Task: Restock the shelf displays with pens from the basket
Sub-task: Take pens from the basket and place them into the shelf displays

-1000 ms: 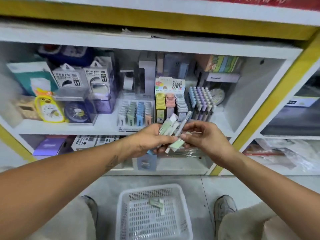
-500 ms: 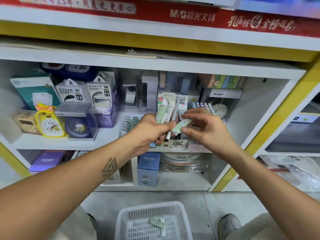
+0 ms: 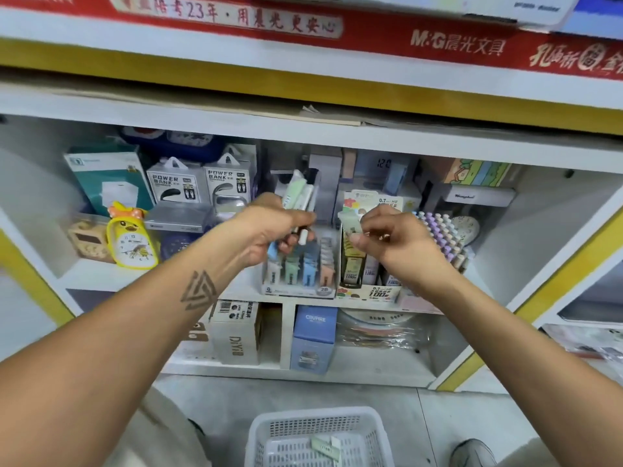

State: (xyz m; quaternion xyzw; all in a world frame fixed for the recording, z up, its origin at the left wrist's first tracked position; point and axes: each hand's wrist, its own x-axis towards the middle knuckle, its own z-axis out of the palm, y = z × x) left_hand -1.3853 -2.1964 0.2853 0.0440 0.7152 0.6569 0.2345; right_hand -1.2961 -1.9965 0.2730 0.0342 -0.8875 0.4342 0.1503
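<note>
- While the left hand (image 3: pixel 273 227) gripped a bundle of slim pastel pens (image 3: pixel 298 197), green and white plastic barrels fanned upward, the right hand (image 3: pixel 387 237) pinched a single pale green pen (image 3: pixel 347 220) over the cardboard display box (image 3: pixel 371 288) on the white shelf (image 3: pixel 236 288).
- Beside that box stood a clear plastic display tray (image 3: pixel 300 267) with blocky pastel pieces in blue, green and peach.
- A white plastic lattice basket (image 3: pixel 317 436) sat on the grey floor below, with two small pale green pieces lying flat in it.
- Half a second earlier the hands had met around the bundle; they had since drawn apart, the right carrying its pen toward the box and the left bundle tilting upright.
- The view had also tipped up, showing more of the red banner (image 3: pixel 303 28).
- The single pen's lower end was hidden behind the right fingers, and the basket's near edge was cut off by the frame.
- Motion blur made the pen tips hard to make out.
</note>
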